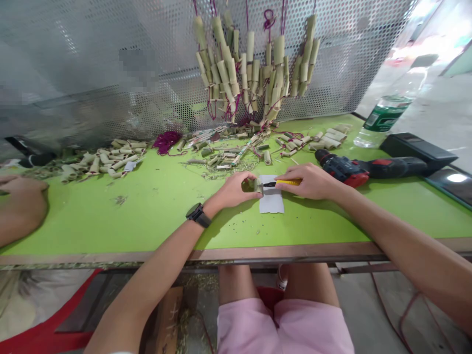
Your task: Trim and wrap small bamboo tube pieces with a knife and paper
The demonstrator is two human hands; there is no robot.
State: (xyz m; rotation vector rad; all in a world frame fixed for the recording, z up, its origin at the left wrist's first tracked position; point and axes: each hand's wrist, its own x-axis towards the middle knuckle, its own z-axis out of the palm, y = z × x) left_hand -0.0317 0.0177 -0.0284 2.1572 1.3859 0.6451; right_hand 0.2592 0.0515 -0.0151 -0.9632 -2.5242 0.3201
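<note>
My left hand (239, 190), with a black watch on its wrist, pinches a short piece of bamboo (258, 186) between thumb and fingers. My right hand (308, 181) is closed around a yellow utility knife (288, 181). The knife's dark tip points left and reaches the bamboo piece or lies just beside it; I cannot tell whether it touches. Beneath both lies a white slip of paper (272, 204) on the green table (155, 231). Small dark specks are scattered in front of the paper.
A cordless drill (342, 168) lies right of my right hand, near a water bottle (383, 118). Bamboo pieces (96, 164) and purple string (167, 141) lie toward the back. Strung bamboo (254, 69) hangs before a perforated metal panel (155, 34). Another person's arm (22, 209) rests at left.
</note>
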